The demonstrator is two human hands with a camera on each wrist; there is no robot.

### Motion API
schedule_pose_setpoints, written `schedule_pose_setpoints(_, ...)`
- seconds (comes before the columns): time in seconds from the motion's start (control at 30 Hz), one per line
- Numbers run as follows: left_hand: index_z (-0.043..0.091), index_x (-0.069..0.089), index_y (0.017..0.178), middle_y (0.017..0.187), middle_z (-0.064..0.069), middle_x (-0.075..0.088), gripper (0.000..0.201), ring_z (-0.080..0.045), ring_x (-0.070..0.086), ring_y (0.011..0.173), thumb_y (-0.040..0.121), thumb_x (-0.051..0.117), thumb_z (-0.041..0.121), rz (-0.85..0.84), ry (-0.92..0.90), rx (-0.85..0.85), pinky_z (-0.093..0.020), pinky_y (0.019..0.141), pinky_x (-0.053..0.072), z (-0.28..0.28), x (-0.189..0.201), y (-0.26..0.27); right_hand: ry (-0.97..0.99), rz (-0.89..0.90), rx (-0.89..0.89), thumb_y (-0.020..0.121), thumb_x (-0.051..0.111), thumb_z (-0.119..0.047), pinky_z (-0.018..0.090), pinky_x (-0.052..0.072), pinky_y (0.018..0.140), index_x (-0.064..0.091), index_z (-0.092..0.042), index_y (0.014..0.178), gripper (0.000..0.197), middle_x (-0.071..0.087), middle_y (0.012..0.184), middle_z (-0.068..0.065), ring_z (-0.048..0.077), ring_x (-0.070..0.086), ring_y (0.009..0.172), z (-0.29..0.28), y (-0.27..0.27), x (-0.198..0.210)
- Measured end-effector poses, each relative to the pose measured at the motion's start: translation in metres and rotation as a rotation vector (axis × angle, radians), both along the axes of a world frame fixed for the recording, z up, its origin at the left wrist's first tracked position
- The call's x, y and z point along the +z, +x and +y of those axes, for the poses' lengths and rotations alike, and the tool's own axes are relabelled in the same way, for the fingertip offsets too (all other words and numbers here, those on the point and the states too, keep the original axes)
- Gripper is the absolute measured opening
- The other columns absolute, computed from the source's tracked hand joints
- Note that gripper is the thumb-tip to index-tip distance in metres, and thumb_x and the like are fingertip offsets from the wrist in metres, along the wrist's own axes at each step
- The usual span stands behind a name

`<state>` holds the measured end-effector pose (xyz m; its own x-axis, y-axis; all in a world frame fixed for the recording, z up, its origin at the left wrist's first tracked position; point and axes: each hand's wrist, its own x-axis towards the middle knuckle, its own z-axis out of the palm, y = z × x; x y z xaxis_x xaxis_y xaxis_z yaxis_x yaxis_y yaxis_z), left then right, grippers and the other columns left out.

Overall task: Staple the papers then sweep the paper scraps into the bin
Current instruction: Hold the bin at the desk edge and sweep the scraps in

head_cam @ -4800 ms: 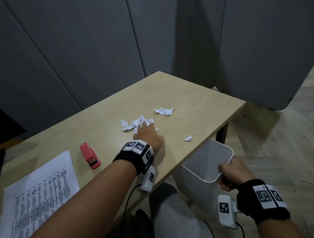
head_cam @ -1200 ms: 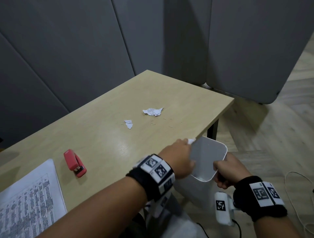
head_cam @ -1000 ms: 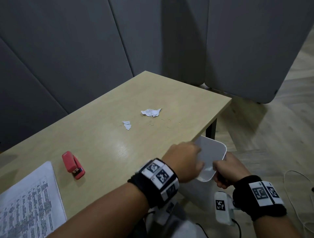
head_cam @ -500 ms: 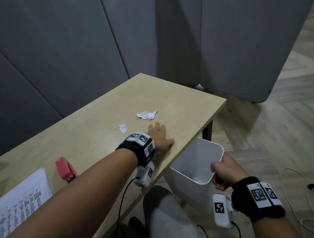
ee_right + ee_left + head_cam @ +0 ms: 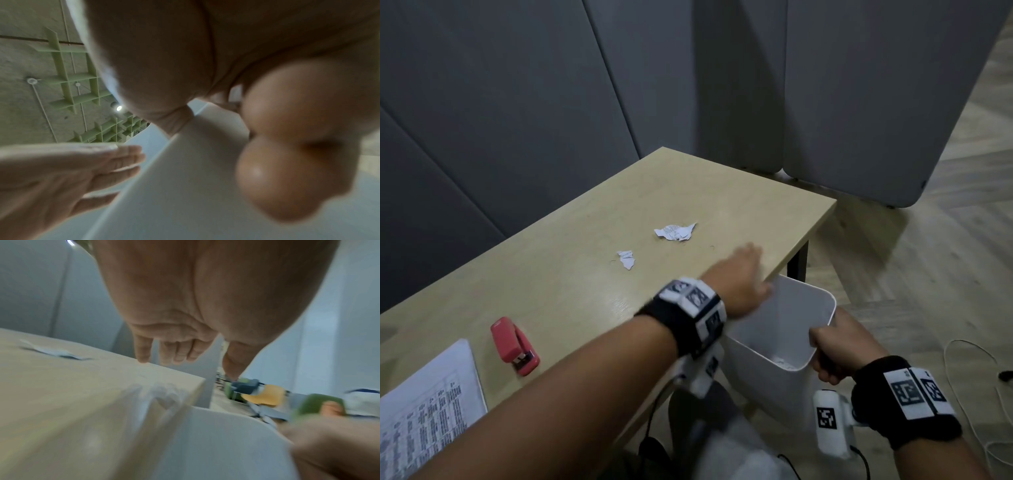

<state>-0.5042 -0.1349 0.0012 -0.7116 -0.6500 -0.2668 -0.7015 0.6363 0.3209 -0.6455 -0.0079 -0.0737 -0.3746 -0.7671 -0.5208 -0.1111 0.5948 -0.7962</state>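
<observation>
Two torn paper scraps, a larger one (image 5: 676,232) and a smaller one (image 5: 626,259), lie on the wooden table (image 5: 571,274). My left hand (image 5: 748,270) is blurred at the table's front edge, fingers (image 5: 141,350) straight and pointing down, just above the white bin (image 5: 784,318). A whitish blur (image 5: 160,395) sits at the table edge under the palm. My right hand (image 5: 834,341) grips the bin's rim below the table edge, fingers (image 5: 287,146) curled round it. Some scraps (image 5: 786,364) lie in the bin's bottom. The printed papers (image 5: 424,411) and red stapler (image 5: 515,346) lie at the near left.
Grey padded partitions (image 5: 551,102) stand behind the table. The table's black leg (image 5: 798,263) is just beyond the bin. A thin white cable (image 5: 976,383) trails over the wooden floor at the right.
My left hand has slid right from flat on the table to its front edge over the bin. The right hand still holds the bin, now a little closer under the edge.
</observation>
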Motion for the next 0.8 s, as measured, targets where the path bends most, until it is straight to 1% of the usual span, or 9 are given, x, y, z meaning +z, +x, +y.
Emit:
schedule_pose_setpoints(0.07, 0.008, 0.019, 0.154, 0.164, -0.012, 0.015, 0.072, -0.029, 0.017, 0.151, 0.098, 0.05, 0.039, -0.024, -0.05, 0.154, -0.044, 0.119, 0.023, -0.04, -0.003, 0.005, -0.006, -0.008, -0.009, 0.079, 0.038, 0.007, 0.026, 0.038, 0.04, 0.051, -0.009, 0.11, 0.037, 0.05, 0.052, 0.023, 0.025, 0.046, 0.036, 0.001, -0.001, -0.001)
schedule_pose_setpoints(0.17, 0.006, 0.034, 0.143, 0.155, -0.02, 0.029, 0.068, -0.038, 0.027, 0.143, 0.093, 0.05, 0.047, -0.19, -0.084, 0.311, -0.05, 0.112, 0.032, -0.078, -0.021, 0.02, -0.017, -0.009, -0.005, 0.079, 0.037, 0.005, 0.026, 0.039, 0.041, 0.05, -0.013, 0.114, 0.041, 0.051, 0.054, 0.023, 0.025, 0.047, 0.036, 0.002, -0.003, 0.0)
schedule_pose_setpoints(0.23, 0.009, 0.035, 0.141, 0.158, -0.016, 0.025, 0.068, -0.037, 0.022, 0.145, 0.091, 0.048, 0.054, -0.242, -0.088, 0.339, -0.054, 0.111, 0.03, -0.083, -0.033, 0.026, -0.017, -0.007, -0.002, 0.08, 0.038, 0.005, 0.026, 0.039, 0.04, 0.05, -0.012, 0.115, 0.041, 0.052, 0.054, 0.023, 0.025, 0.048, 0.036, 0.001, -0.005, 0.0)
schedule_pose_setpoints(0.33, 0.013, 0.021, 0.152, 0.166, -0.007, 0.004, 0.077, -0.032, 0.004, 0.152, 0.093, 0.044, 0.056, -0.229, -0.055, 0.251, -0.06, 0.117, 0.016, -0.067, -0.036, 0.021, -0.008, -0.008, -0.002, 0.078, 0.038, 0.005, 0.024, 0.04, 0.04, 0.052, -0.009, 0.112, 0.039, 0.051, 0.051, 0.022, 0.024, 0.047, 0.034, -0.001, -0.008, -0.001)
schedule_pose_setpoints(0.47, 0.014, 0.003, 0.158, 0.167, -0.005, -0.011, 0.082, -0.027, -0.009, 0.154, 0.097, 0.042, 0.052, -0.22, -0.001, -0.005, -0.052, 0.122, 0.005, -0.016, -0.024, 0.011, -0.012, -0.005, 0.01, 0.078, 0.038, 0.006, 0.025, 0.04, 0.04, 0.052, -0.01, 0.108, 0.037, 0.052, 0.052, 0.024, 0.025, 0.048, 0.035, -0.002, -0.009, 0.0)
schedule_pose_setpoints(0.53, 0.014, 0.002, 0.158, 0.167, -0.004, -0.011, 0.082, -0.025, -0.01, 0.153, 0.099, 0.044, 0.05, -0.212, 0.03, -0.139, -0.047, 0.124, 0.002, 0.012, -0.02, 0.008, -0.016, -0.008, 0.012, 0.078, 0.038, 0.006, 0.026, 0.039, 0.041, 0.053, -0.01, 0.104, 0.034, 0.051, 0.053, 0.024, 0.025, 0.047, 0.036, -0.002, -0.009, 0.002)
schedule_pose_setpoints(0.63, 0.015, 0.02, 0.157, 0.167, -0.002, 0.009, 0.073, -0.02, 0.007, 0.154, 0.098, 0.049, 0.046, -0.145, 0.081, -0.245, -0.041, 0.124, 0.011, 0.035, -0.017, 0.001, -0.021, -0.026, 0.01, 0.08, 0.038, 0.006, 0.027, 0.039, 0.041, 0.052, -0.018, 0.098, 0.032, 0.05, 0.053, 0.023, 0.025, 0.048, 0.036, -0.003, -0.009, 0.003)
schedule_pose_setpoints(0.73, 0.016, 0.037, 0.152, 0.161, -0.002, 0.032, 0.062, -0.021, 0.033, 0.146, 0.097, 0.056, 0.04, 0.047, 0.089, -0.149, -0.035, 0.12, 0.025, 0.026, -0.008, -0.007, -0.032, -0.042, 0.0, 0.08, 0.037, 0.006, 0.027, 0.037, 0.042, 0.053, -0.013, 0.104, 0.035, 0.049, 0.054, 0.023, 0.024, 0.045, 0.036, -0.002, -0.01, 0.002)
schedule_pose_setpoints(0.8, 0.013, 0.038, 0.151, 0.162, -0.005, 0.03, 0.06, -0.021, 0.032, 0.147, 0.098, 0.056, 0.034, 0.122, 0.03, -0.039, -0.032, 0.119, 0.024, 0.003, -0.001, -0.01, -0.018, -0.034, -0.008, 0.08, 0.037, 0.006, 0.026, 0.038, 0.041, 0.052, -0.011, 0.11, 0.038, 0.05, 0.055, 0.024, 0.025, 0.045, 0.037, 0.0, -0.01, 0.0)
